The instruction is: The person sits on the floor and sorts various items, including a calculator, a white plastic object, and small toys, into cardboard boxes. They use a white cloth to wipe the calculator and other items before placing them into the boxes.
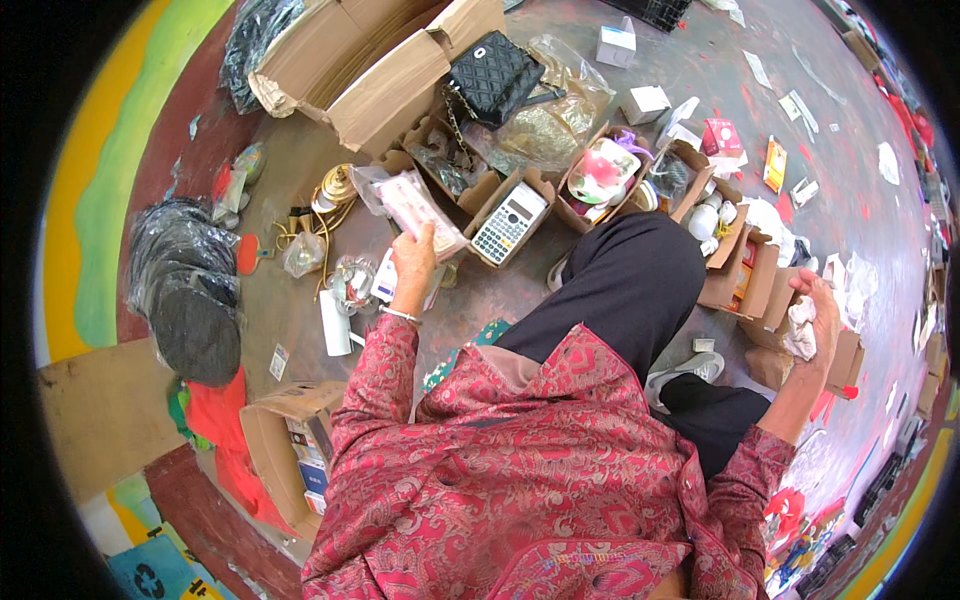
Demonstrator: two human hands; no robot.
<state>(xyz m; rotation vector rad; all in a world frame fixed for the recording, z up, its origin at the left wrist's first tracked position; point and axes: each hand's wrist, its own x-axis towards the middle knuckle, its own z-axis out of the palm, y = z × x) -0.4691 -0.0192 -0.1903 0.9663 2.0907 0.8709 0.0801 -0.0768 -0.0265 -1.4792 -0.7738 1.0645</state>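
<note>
Gripping the near end of a pink packet (pixel 418 203), the left hand (pixel 413 262) is closed just left of the calculator (pixel 510 222); the packet reaches forward from that grip, and whether it touches the calculator's box (pixel 541 183) I cannot tell. The step in hand looks like handling this packet, and the next move seems to call for a steady hold through its slippery-looking clear wrapper. Well right of the calculator, the right hand (pixel 822 308) has its fingers curled around a crumpled white wad (pixel 800 330). Beyond the calculator lies a black handbag (pixel 493 78); left of it and nearer, on the floor, stands or lies a white cylinder (pixel 335 323).
</note>
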